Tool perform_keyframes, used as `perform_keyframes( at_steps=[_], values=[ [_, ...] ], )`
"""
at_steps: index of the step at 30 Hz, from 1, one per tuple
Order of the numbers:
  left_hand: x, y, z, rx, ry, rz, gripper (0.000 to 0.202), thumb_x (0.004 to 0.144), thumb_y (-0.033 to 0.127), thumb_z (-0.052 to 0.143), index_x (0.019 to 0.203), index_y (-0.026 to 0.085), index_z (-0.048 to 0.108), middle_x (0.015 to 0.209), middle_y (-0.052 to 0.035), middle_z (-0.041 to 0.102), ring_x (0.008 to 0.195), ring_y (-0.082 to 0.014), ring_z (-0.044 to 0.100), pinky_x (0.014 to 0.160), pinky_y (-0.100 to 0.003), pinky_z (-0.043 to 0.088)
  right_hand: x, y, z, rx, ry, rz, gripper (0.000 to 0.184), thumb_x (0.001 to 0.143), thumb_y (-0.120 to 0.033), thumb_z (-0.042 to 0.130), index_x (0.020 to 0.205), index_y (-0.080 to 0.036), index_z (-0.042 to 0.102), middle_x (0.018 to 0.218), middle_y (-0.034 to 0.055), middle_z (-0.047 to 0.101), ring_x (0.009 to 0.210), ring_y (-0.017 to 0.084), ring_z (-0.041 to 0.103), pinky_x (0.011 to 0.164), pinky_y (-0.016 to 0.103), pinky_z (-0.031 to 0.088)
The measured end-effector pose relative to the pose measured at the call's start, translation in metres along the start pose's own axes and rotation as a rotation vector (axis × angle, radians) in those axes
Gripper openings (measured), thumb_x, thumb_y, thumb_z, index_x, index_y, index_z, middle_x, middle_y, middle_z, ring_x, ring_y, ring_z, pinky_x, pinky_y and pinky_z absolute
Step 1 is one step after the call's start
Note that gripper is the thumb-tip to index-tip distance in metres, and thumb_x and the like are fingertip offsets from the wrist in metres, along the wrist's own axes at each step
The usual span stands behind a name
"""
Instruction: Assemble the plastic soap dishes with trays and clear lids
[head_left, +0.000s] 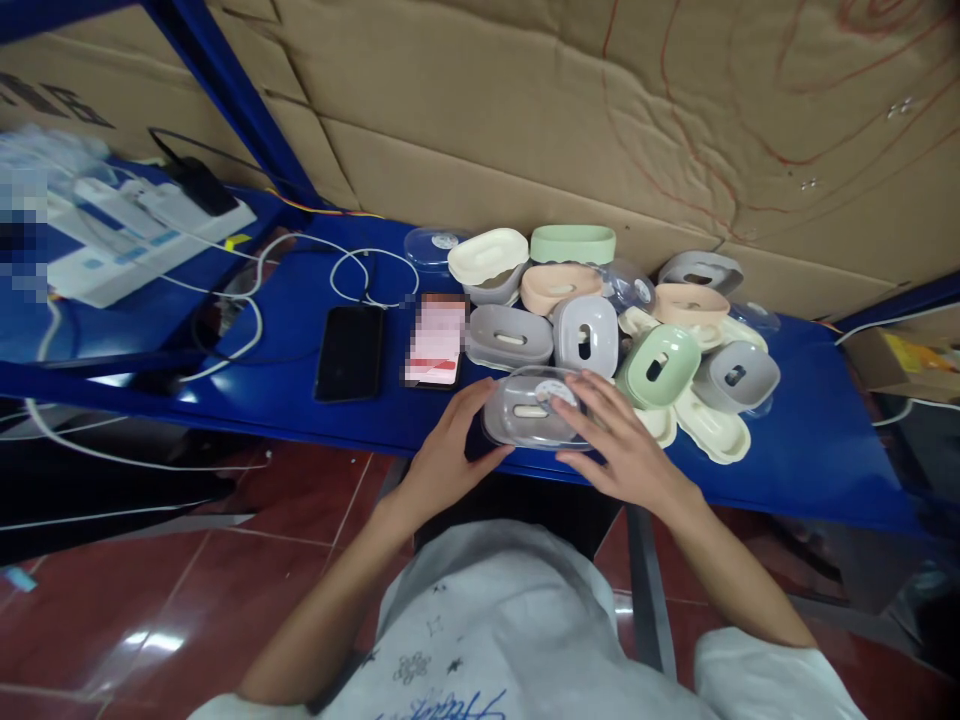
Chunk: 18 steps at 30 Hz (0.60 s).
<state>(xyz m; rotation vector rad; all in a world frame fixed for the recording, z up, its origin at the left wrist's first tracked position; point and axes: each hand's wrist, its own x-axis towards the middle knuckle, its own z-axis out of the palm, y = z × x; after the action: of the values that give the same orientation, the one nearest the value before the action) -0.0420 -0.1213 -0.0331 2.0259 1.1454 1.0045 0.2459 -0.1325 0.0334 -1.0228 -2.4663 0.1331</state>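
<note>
A grey soap box with a clear lid [525, 408] rests at the front edge of the blue shelf [810, 440]. My left hand [450, 440] wraps its left end, fingers curled round it. My right hand [615, 435] lies over its right end, fingers pressed on the lid. Behind it is a heap of several soap boxes in grey [508, 337], green [660, 365], cream [487, 256] and pink [556, 285]. A loose clear lid [433, 245] lies at the back left of the heap.
A black phone [349, 352] and a second phone with a lit screen [435, 342] lie left of the heap. White cables [360, 270] and a power strip [142, 235] sit further left. Cardboard [600, 110] lines the back wall. Red floor tiles [187, 600] show below.
</note>
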Motion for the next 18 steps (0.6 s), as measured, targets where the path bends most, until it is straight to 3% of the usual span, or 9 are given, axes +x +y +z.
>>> perform_keyframes(
  at_steps=[5, 10, 18],
  values=[
    [-0.001, -0.008, 0.002, -0.105, -0.004, -0.053, 0.085, 0.097, 0.039, 0.081, 0.168, 0.034, 0.035, 0.169, -0.013, 0.047, 0.15, -0.032, 0.056, 0.124, -0.053, 0.05, 0.007, 0.003, 0.027, 0.009, -0.109, 0.001, 0.077, 0.11, -0.039, 0.061, 0.176, -0.032, 0.023, 0.176, 0.0119, 0.039, 0.165, 0.034, 0.033, 0.132, 0.063, 0.039],
    [0.0, -0.011, -0.001, -0.118, -0.021, -0.051, 0.087, 0.096, 0.042, 0.083, 0.168, 0.036, 0.034, 0.169, -0.0118, 0.047, 0.152, -0.0325, 0.054, 0.125, -0.054, 0.049, 0.014, 0.014, 0.03, 0.038, -0.124, -0.048, 0.074, 0.11, -0.037, 0.061, 0.175, -0.029, 0.027, 0.176, 0.013, 0.039, 0.166, 0.033, 0.031, 0.133, 0.063, 0.035],
    [0.003, -0.004, -0.001, -0.038, -0.059, -0.017, 0.083, 0.099, 0.039, 0.08, 0.167, 0.037, 0.034, 0.169, -0.0111, 0.047, 0.156, -0.0321, 0.049, 0.128, -0.055, 0.046, 0.006, 0.024, 0.038, -0.01, -0.107, -0.072, 0.079, 0.109, -0.038, 0.063, 0.176, -0.029, 0.022, 0.176, 0.0142, 0.039, 0.166, 0.034, 0.031, 0.132, 0.063, 0.037]
  ],
)
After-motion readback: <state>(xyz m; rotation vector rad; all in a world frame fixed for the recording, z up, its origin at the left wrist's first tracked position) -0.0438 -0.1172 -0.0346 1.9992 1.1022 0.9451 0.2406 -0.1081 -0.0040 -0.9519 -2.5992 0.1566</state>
